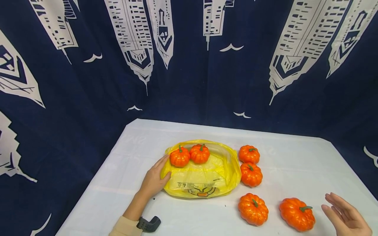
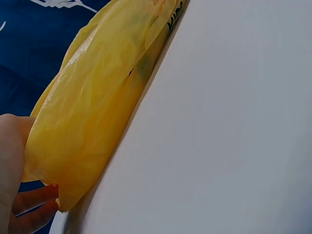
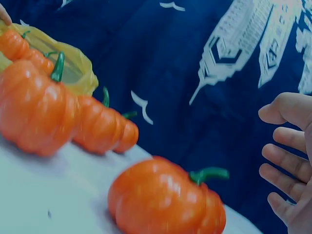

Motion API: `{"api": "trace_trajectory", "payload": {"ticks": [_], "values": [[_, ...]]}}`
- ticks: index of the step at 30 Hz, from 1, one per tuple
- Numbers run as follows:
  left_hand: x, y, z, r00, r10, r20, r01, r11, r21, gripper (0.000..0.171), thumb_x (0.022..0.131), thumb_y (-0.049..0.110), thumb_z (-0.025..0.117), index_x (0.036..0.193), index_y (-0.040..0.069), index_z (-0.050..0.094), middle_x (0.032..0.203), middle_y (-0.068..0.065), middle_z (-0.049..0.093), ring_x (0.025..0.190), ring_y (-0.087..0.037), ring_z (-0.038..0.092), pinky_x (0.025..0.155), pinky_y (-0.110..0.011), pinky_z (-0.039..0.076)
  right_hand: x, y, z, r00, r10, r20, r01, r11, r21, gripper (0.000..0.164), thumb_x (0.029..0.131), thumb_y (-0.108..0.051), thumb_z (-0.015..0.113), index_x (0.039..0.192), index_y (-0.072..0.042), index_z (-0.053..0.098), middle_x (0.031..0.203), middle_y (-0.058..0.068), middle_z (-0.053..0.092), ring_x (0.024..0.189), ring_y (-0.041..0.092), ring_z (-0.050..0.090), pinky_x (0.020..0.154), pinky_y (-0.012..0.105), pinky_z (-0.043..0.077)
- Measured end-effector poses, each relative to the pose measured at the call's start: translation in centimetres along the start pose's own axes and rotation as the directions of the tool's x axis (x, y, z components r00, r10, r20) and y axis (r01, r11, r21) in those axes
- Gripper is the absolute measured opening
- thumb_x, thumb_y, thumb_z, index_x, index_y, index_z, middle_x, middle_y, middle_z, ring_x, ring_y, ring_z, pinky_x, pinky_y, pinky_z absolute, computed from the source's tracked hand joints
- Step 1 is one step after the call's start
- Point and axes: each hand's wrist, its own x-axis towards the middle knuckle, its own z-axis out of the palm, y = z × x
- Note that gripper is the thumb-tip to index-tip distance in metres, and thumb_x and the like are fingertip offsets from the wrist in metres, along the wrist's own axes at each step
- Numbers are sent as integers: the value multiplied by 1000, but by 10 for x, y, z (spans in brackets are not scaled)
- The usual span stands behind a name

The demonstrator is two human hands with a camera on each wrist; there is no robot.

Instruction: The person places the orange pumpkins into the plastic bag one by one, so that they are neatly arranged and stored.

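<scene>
A yellow plastic bag (image 1: 203, 183) lies with its mouth spread wide on the white table. Two small orange pumpkins (image 1: 179, 157) sit inside, against its back left wall. My left hand (image 1: 155, 177) holds the bag's left edge, thumb over the rim; some fingertips hide behind the plastic (image 2: 83, 122) in the left wrist view. Over at the right, my right hand (image 1: 346, 214) hovers with relaxed, spread fingers and nothing in them. Closest to it is a pumpkin (image 1: 296, 214) with a green stem, a short distance left of the fingers.
Another pumpkin (image 1: 253, 209) lies in front of the bag's right end. Two more, a rear one (image 1: 249, 154) and a nearer one (image 1: 251, 174), sit against each other beside the bag's right side. A dark blue patterned curtain (image 1: 206, 82) hangs behind the white table (image 1: 289, 157).
</scene>
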Motion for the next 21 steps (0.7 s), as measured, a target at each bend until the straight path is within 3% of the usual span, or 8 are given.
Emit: {"api": "trace_trajectory", "payload": {"ticks": [4, 8, 14, 21], "values": [[-1, 1, -1, 1000, -7, 5, 7, 1000, -1, 65, 85, 13, 70, 145, 4, 45, 147, -11, 46, 131, -32, 46, 107, -48, 39, 6, 16, 0, 992, 88, 89, -72, 983, -171, 64, 100, -20, 53, 156, -20, 22, 159, -1, 27, 145, 12, 23, 117, 26, 19], [-1, 2, -2, 1000, -7, 11, 7, 1000, -5, 65, 86, 13, 70, 145, 5, 45, 147, -11, 46, 132, -32, 46, 108, -48, 38, 12, 26, 4, 962, 208, 175, -174, 966, -191, 76, 98, -29, 55, 158, -18, 9, 163, 2, 9, 148, 23, 14, 116, 47, 20], [-1, 2, -2, 1000, -5, 11, 5, 1000, -6, 66, 85, 13, 71, 145, 5, 45, 147, -12, 46, 132, -32, 46, 107, -48, 39, 17, 36, 9, 923, 281, 261, -232, 951, -205, 86, 95, -40, 59, 158, -20, 3, 164, 6, 4, 147, 30, 11, 113, 52, 23], [0, 3, -3, 1000, -19, 19, 19, 1000, 1, 66, 86, 14, 70, 146, 5, 44, 147, -11, 46, 132, -32, 46, 107, -48, 39, 16, 41, 14, 910, 238, 339, -164, 959, -232, 90, 95, -41, 60, 158, -17, 1, 162, 16, 5, 146, 38, 10, 109, 60, 27]]}}
